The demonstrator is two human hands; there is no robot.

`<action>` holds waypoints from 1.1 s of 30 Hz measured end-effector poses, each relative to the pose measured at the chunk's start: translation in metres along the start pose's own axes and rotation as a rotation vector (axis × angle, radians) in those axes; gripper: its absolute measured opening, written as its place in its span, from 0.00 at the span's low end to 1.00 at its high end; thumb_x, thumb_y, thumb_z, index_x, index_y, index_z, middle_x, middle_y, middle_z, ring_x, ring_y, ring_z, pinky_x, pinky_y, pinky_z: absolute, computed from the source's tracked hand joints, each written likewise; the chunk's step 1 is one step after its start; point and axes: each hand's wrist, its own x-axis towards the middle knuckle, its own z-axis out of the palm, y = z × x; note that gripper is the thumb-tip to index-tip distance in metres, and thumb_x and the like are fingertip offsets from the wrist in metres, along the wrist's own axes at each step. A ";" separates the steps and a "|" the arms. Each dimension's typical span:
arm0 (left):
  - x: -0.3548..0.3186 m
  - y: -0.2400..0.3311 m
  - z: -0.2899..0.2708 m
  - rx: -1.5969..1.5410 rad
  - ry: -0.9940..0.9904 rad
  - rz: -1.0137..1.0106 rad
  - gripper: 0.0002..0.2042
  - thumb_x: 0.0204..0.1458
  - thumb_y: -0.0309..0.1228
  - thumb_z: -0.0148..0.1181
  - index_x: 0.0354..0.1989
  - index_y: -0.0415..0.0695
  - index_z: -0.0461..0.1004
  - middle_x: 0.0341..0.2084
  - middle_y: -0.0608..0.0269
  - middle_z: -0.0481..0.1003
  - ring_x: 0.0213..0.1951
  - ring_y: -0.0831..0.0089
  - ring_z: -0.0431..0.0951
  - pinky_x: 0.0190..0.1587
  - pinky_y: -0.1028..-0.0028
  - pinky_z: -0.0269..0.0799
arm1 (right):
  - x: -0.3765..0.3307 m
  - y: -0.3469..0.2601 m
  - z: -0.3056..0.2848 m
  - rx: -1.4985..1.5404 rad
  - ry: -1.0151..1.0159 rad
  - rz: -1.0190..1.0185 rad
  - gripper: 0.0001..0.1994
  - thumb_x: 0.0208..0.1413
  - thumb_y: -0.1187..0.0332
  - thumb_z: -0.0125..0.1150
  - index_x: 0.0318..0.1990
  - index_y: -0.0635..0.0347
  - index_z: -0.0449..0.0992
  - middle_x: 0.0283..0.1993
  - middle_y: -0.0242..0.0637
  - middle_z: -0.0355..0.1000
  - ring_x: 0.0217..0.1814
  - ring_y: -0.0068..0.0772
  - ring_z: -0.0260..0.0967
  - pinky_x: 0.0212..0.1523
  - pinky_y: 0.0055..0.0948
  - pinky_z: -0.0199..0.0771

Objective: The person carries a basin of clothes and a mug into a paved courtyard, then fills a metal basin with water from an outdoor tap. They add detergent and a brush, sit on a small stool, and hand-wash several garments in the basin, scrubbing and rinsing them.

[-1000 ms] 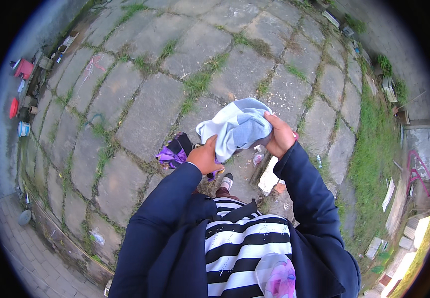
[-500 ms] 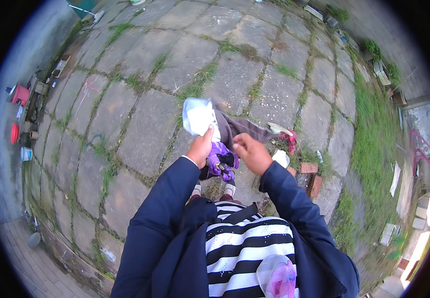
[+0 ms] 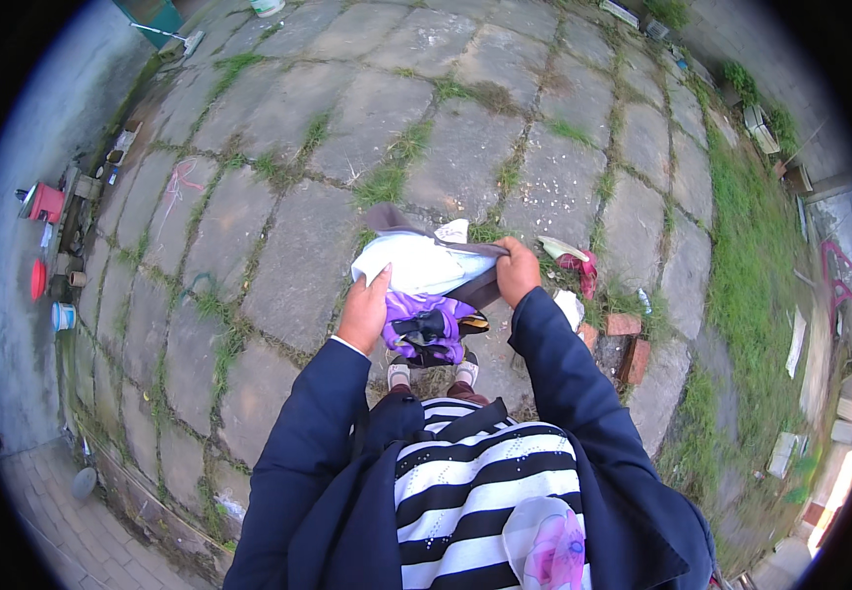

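Both hands hold clothes out in front of the body, above stone paving (image 3: 288, 256) w/ grass in the cracks. Left hand (image 3: 364, 312) grips the left edge of a pale blue cloth (image 3: 416, 264), fingers curled under it. Right hand (image 3: 517, 271) is closed on the right edge, along w/ a dark brown cloth (image 3: 475, 290) lying under the blue one. A purple cloth (image 3: 424, 320) hangs just below, between the 2 hands. 2 shoes show under it. 2 red bricks (image 3: 631, 344) sit on the ground to the right, near a red rag (image 3: 579, 265). Far left by the wall: 1 red pot (image 3: 47, 202), 1 red dish (image 3: 38, 278), 1 small blue cup (image 3: 63, 316).
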 end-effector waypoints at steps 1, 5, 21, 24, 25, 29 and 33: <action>0.001 0.002 -0.009 0.072 -0.002 0.049 0.19 0.61 0.39 0.49 0.47 0.33 0.72 0.42 0.60 0.75 0.44 0.71 0.73 0.49 0.74 0.66 | 0.004 0.006 -0.001 0.126 -0.033 0.053 0.18 0.46 0.80 0.42 0.46 0.62 0.70 0.45 0.52 0.71 0.43 0.47 0.70 0.45 0.39 0.69; 0.015 -0.002 -0.040 0.315 0.143 0.024 0.17 0.58 0.39 0.52 0.43 0.35 0.74 0.38 0.55 0.77 0.40 0.65 0.76 0.45 0.72 0.68 | -0.005 -0.015 0.005 0.997 -0.322 0.297 0.18 0.49 0.77 0.41 0.49 0.67 0.69 0.45 0.45 0.73 0.46 0.39 0.71 0.51 0.38 0.69; -0.001 0.007 0.017 0.760 -0.241 0.433 0.20 0.43 0.27 0.53 0.49 0.43 0.70 0.45 0.48 0.72 0.43 0.50 0.74 0.44 0.61 0.71 | -0.032 -0.083 0.005 0.975 -0.698 0.202 0.29 0.49 0.68 0.64 0.59 0.63 0.61 0.55 0.41 0.67 0.57 0.36 0.66 0.58 0.35 0.64; 0.016 0.014 0.014 0.578 -0.310 0.333 0.14 0.45 0.29 0.50 0.40 0.38 0.73 0.34 0.43 0.74 0.40 0.47 0.74 0.41 0.59 0.70 | -0.020 -0.077 -0.009 0.070 -0.460 -0.229 0.32 0.42 0.67 0.68 0.57 0.64 0.62 0.54 0.46 0.66 0.56 0.43 0.65 0.57 0.37 0.64; 0.020 0.014 0.012 0.624 -0.332 0.270 0.11 0.46 0.30 0.47 0.31 0.36 0.72 0.30 0.40 0.74 0.37 0.45 0.73 0.38 0.58 0.67 | -0.017 -0.071 -0.015 -0.306 -0.344 -0.371 0.33 0.40 0.67 0.68 0.56 0.64 0.63 0.54 0.48 0.66 0.56 0.46 0.65 0.56 0.38 0.64; 0.035 -0.001 -0.007 0.165 -0.345 0.259 0.09 0.47 0.27 0.45 0.25 0.34 0.70 0.21 0.63 0.69 0.27 0.75 0.66 0.34 0.74 0.64 | -0.013 -0.022 -0.019 -0.469 -0.319 -0.160 0.27 0.42 0.63 0.66 0.50 0.62 0.66 0.46 0.50 0.70 0.48 0.50 0.69 0.48 0.39 0.68; 0.035 -0.023 -0.024 -0.353 -0.131 -0.286 0.13 0.48 0.28 0.47 0.37 0.32 0.73 0.36 0.57 0.75 0.36 0.69 0.75 0.44 0.73 0.70 | -0.041 0.002 0.015 0.188 -0.342 0.215 0.31 0.49 0.57 0.63 0.56 0.64 0.62 0.48 0.51 0.70 0.51 0.44 0.69 0.49 0.37 0.68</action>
